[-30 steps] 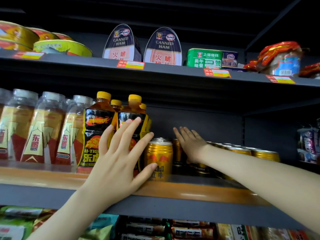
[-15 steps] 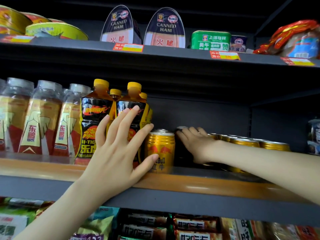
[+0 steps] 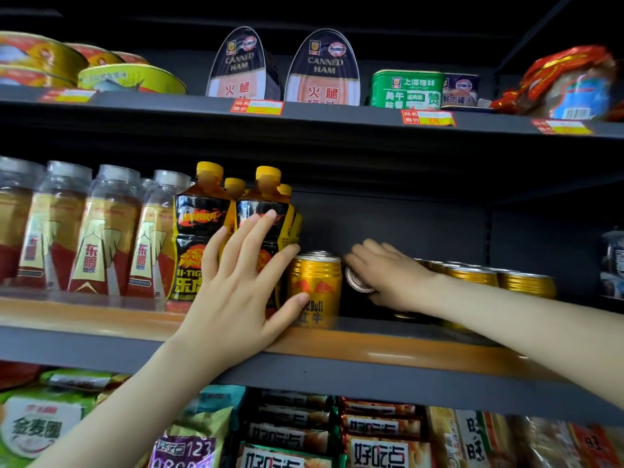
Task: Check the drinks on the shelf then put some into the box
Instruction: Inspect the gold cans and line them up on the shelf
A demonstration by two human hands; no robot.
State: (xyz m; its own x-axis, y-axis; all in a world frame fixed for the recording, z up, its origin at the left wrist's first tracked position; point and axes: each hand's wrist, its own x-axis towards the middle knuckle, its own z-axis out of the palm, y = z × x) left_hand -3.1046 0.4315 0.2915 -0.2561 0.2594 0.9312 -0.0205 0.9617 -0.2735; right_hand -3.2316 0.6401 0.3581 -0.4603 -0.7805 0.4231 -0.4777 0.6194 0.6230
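Note:
On the middle shelf stand black energy-drink bottles with yellow caps and gold Red Bull cans. My left hand lies flat with spread fingers against the front of the right black bottle, its thumb touching an upright gold can. My right hand reaches deep into the shelf and curls around a tipped can, whose silver end faces me. A row of gold cans stands behind my right wrist. No box is in view.
Clear bottles with red-and-gold labels fill the left of the middle shelf. Canned ham tins and other tins sit on the upper shelf. Snack packets fill the shelf below.
My right hand went from flat and open to curled around a can and has tipped it over toward me. My left hand stays on the black bottle.

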